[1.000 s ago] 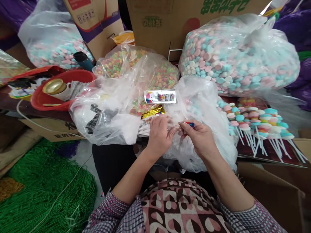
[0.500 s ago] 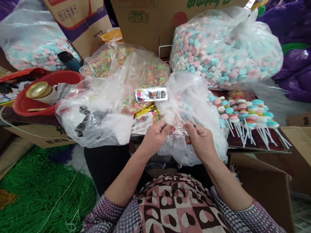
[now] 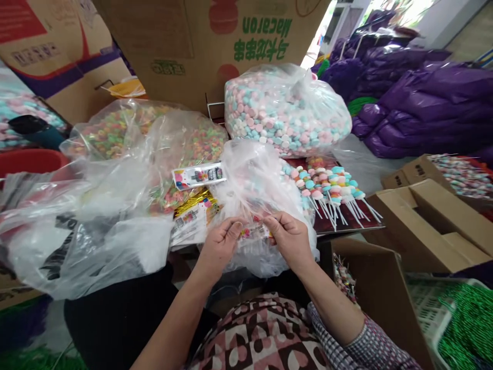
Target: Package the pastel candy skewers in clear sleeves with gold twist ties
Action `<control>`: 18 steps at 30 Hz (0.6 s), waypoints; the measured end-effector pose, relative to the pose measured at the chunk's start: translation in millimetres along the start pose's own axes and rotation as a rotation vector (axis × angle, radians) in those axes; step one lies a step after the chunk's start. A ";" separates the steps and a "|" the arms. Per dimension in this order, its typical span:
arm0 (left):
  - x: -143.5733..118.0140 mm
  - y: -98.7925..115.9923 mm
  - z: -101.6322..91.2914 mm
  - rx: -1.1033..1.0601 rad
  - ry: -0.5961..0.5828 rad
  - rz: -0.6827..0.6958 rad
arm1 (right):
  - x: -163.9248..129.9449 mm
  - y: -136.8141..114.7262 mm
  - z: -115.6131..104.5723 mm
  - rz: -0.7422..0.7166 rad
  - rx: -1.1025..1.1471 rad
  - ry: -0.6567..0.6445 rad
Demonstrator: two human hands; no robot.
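Observation:
My left hand (image 3: 222,244) and my right hand (image 3: 289,239) are close together over my lap, each closed in a pinch. Between them they hold a small clear plastic wrapper (image 3: 253,232) with pink, yellow and red marks; whether anything is inside I cannot make out. Just behind lies a crumpled translucent bag (image 3: 252,177) with pink and blue pieces showing through. On it and the neighbouring bag rests a printed silver packet (image 3: 199,175). Gold twist ties (image 3: 196,200) and a stack of printed packets (image 3: 189,223) lie left of my hands.
Candy skewers (image 3: 335,185) on white sticks lie on a dark board at right. Behind stand a big bag of pastel candies (image 3: 285,115), bags of ring-shaped candies (image 3: 119,131) and a tall carton (image 3: 185,36). An open carton (image 3: 370,288) stands by my right arm; purple bags (image 3: 431,113) are piled beyond.
The view has swung to the right, so everything sits further left. My hands still hold the wrapper, and its coloured marks show more now. More cartons and purple bags have come into sight.

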State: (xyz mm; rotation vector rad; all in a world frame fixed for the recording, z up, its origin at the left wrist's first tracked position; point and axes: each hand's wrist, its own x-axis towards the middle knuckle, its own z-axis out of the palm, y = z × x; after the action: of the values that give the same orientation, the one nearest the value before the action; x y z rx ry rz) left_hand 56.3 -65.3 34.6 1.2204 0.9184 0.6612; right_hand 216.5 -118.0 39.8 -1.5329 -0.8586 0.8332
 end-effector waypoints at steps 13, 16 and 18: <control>15.6 -0.6 0.3 -0.115 0.158 0.024 | 41.4 12.0 -86.6 -0.188 -0.436 0.266; 14.6 2.7 0.2 -0.156 0.187 0.020 | 67.1 12.2 -112.5 -0.118 -0.987 0.253; 13.9 3.3 0.6 -0.190 0.193 0.016 | 78.4 10.6 -117.6 -0.003 -1.248 0.179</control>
State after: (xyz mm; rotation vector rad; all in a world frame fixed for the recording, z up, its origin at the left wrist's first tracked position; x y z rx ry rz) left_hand 63.8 -53.1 34.7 1.0077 0.9827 0.8701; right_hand 357.8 -106.5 38.9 -2.6033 -1.3406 0.0527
